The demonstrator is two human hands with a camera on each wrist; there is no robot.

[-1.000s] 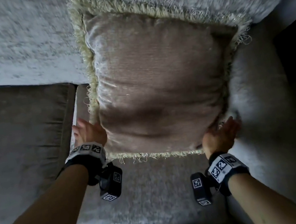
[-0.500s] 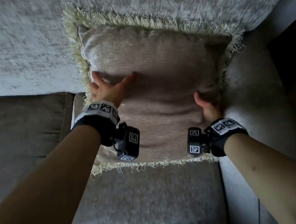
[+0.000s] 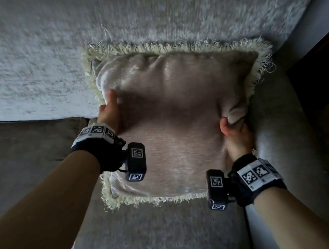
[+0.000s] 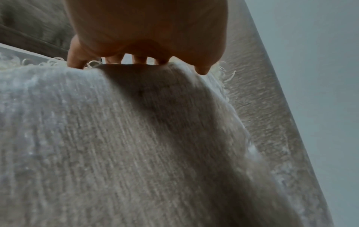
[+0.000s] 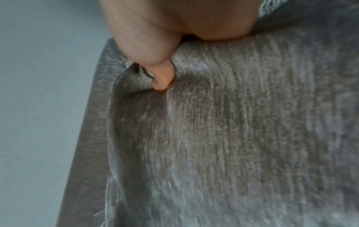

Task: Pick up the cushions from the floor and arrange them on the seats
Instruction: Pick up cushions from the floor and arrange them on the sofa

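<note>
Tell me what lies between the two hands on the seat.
The fringed cushion fills that stretch: the left hand holds its left edge, the right hand grips its right side. The head view shows this.

I see bare seat (image 3: 155,238) in front of the cushion (image 3: 172,123), free to reach across. The backrest (image 3: 143,20) blocks behind it, the armrest (image 3: 279,139) crowds its right edge.
</note>
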